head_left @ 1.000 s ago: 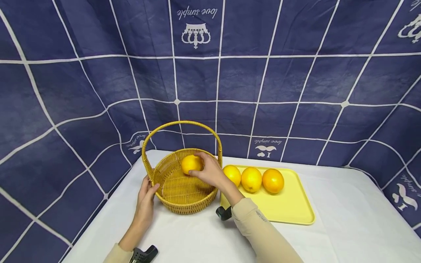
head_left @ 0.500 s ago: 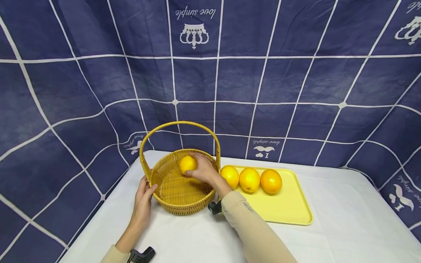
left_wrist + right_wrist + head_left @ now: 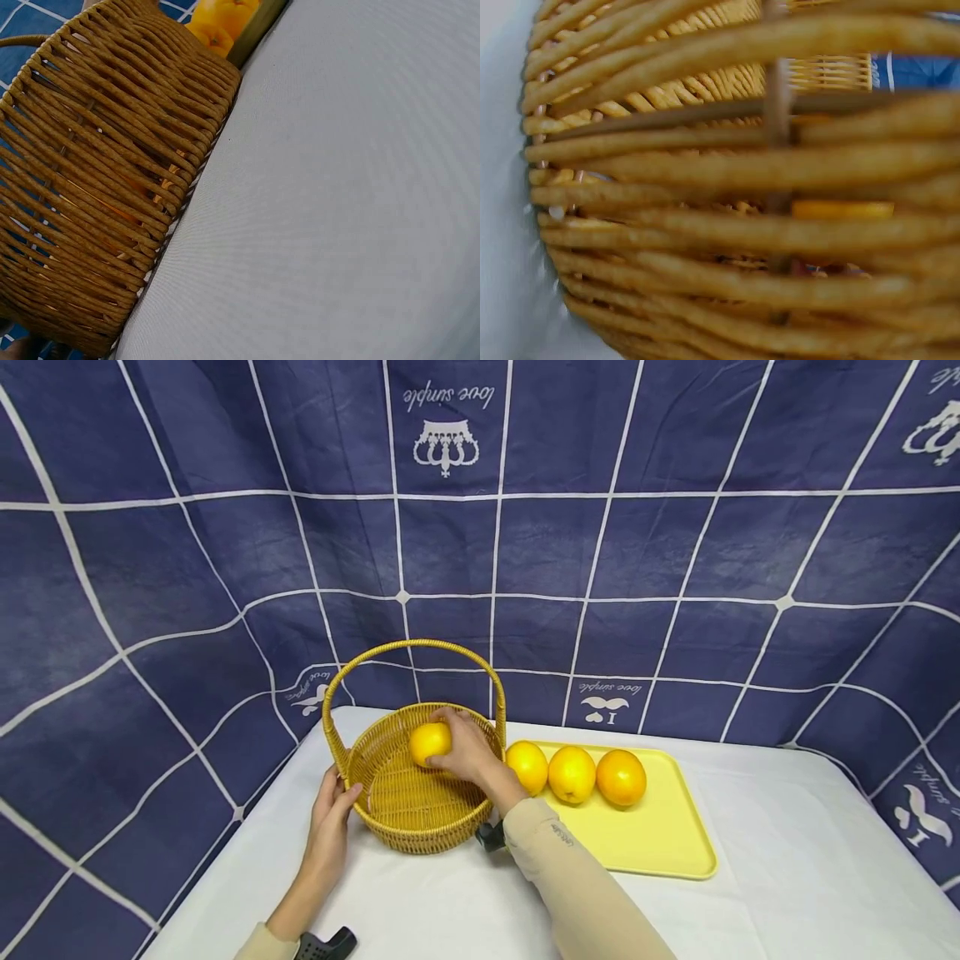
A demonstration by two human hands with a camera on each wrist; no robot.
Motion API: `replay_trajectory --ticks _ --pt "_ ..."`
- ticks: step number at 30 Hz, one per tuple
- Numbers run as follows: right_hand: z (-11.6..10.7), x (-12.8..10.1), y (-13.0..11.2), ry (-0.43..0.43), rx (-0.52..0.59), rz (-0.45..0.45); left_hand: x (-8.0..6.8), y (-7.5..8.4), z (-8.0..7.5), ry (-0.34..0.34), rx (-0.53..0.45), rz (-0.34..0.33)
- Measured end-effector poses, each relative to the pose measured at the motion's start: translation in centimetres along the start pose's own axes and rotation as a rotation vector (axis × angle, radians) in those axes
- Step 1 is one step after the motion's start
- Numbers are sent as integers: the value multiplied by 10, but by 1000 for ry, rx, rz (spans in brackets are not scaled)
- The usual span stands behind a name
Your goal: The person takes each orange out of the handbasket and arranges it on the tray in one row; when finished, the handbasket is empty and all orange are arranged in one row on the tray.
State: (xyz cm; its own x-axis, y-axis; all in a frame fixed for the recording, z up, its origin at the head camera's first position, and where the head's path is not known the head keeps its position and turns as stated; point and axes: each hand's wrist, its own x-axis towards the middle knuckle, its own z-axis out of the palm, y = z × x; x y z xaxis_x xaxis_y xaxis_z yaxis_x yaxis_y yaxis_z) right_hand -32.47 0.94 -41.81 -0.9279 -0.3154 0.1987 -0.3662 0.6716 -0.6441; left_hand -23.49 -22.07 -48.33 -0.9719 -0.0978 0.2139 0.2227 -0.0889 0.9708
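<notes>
While gripped: orange in right hand, fingers curled round it.
Position: frame centre, inside basket.
Left hand: fingers relaxed against basket's left rim.

Right hand curled, left hand flat

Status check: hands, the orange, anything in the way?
Right hand grips orange inside wicker basket. Left hand rests on basket's near-left rim. Three oranges on yellow tray. Nothing in the way.
</notes>
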Motion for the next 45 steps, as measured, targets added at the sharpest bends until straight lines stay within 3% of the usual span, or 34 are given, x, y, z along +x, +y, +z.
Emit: replay_trajectory --ticks 12,21,32,45 --pt "0 -7 -6 -43 -65 3 -1 0 0 7 8 -1" --pt "2 -7 -4 -151 -53 -55 -1 -1 2 25 4 2" --pt "-9 -22 -14 -76 -34 -51 -3 -1 1 25 23 10" --pt "-38 -58 -13 91 105 -76 -3 -2 0 14 21 21"
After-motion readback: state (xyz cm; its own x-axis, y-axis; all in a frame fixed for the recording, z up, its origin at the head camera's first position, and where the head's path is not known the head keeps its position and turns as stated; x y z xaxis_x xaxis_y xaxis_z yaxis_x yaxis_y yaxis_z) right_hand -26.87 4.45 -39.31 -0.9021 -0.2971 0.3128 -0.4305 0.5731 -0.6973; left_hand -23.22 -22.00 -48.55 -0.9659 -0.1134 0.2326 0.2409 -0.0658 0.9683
